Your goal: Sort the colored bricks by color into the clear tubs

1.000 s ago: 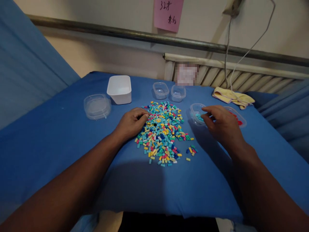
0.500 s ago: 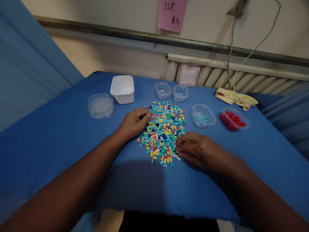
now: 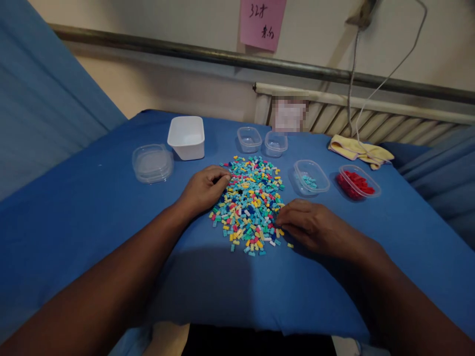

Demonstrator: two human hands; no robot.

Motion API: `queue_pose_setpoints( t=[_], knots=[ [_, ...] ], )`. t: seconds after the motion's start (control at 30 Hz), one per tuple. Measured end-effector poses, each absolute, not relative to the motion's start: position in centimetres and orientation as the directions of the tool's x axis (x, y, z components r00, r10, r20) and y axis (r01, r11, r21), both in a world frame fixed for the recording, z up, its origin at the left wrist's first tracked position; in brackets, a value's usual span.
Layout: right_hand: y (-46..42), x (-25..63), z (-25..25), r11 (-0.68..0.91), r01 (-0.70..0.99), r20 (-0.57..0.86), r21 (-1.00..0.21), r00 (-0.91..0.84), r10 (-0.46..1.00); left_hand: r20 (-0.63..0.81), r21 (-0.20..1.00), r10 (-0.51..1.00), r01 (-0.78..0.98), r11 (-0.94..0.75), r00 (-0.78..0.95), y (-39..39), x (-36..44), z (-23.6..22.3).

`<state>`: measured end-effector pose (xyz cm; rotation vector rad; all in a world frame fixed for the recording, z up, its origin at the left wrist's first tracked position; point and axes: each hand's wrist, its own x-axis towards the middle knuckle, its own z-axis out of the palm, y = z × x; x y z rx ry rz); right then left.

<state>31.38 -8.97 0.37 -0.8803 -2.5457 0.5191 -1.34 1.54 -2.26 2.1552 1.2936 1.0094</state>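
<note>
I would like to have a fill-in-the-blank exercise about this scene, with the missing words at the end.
The multicoloured heap of small plastic bricks lies ____ the left hand and the right hand.
The rightmost clear plastic tub holds bricks coloured ____.
The folded yellow cloth lies to the ____ of the open white plastic container.

Missing words: between; red; right.

Two bare hands flanking the brick pile
Left hand loosely curled at the pile's left edge, thumb beside the bent forefinger; right hand palm down, fingertips bunched at its right edge; both forearms slant in from the pile's near side.
</note>
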Motion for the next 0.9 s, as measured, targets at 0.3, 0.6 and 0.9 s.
queue_pose_setpoints(
  t=[0.3, 0.6, 0.9],
  knots=[
    [-9.0, 32.6, 1.0, 0.653, 0.616, 0.15, -0.441, -0.667, 0.73, 0.37, 0.67, 0.879, 0.57, -0.476, 0.299, 1.4, -1.3, -2.3],
    [-9.6, 31.2, 1.4, 0.581, 0.738, 0.009, -0.343, -0.616, 0.788, 0.365, 0.668, 0.88, 0.573, -0.476, 0.305, 1.4, -1.3, -2.2],
    [-9.9, 31.4, 1.7, 0.557, 0.741, -0.002, -0.374, -0.601, 0.799, 0.368, 0.671, 0.879, 0.568, -0.477, 0.304, 1.6, -1.3, -2.3]
  ],
)
